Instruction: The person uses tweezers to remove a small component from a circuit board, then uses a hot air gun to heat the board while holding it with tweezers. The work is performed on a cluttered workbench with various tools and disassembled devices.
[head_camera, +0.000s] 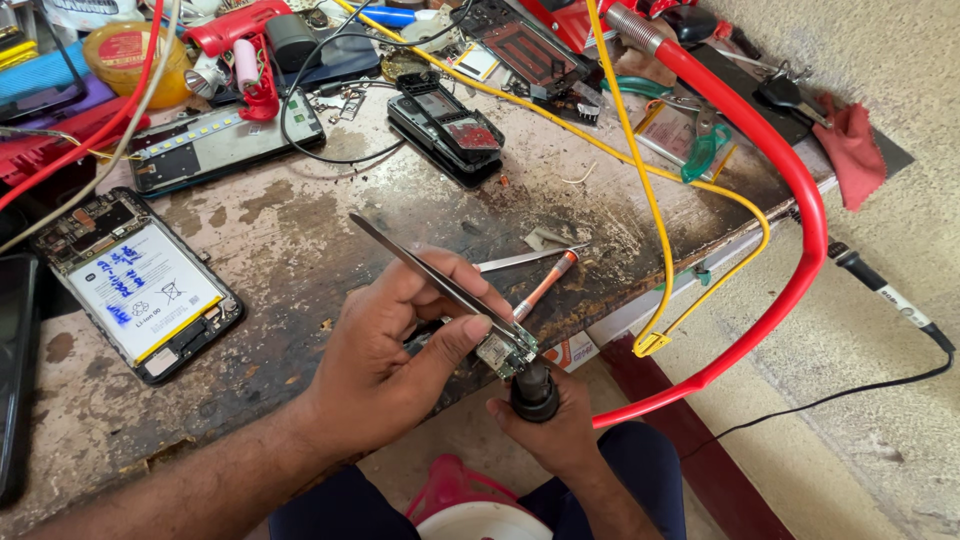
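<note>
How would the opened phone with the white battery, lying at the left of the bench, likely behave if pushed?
The opened phone lies flat on the rough, stained bench, so it would probably slide rather than tip or roll. Its back is off, leaving the battery and board bare, so it looks fragile.

Worn desk (290, 250), opened phone with white battery (135, 283), dismantled black phone (446, 125), red hose (770, 170), yellow cable (640, 160), orange-handled screwdriver (545, 283), red cloth (852, 150), yellow tub (135, 60)
</note>
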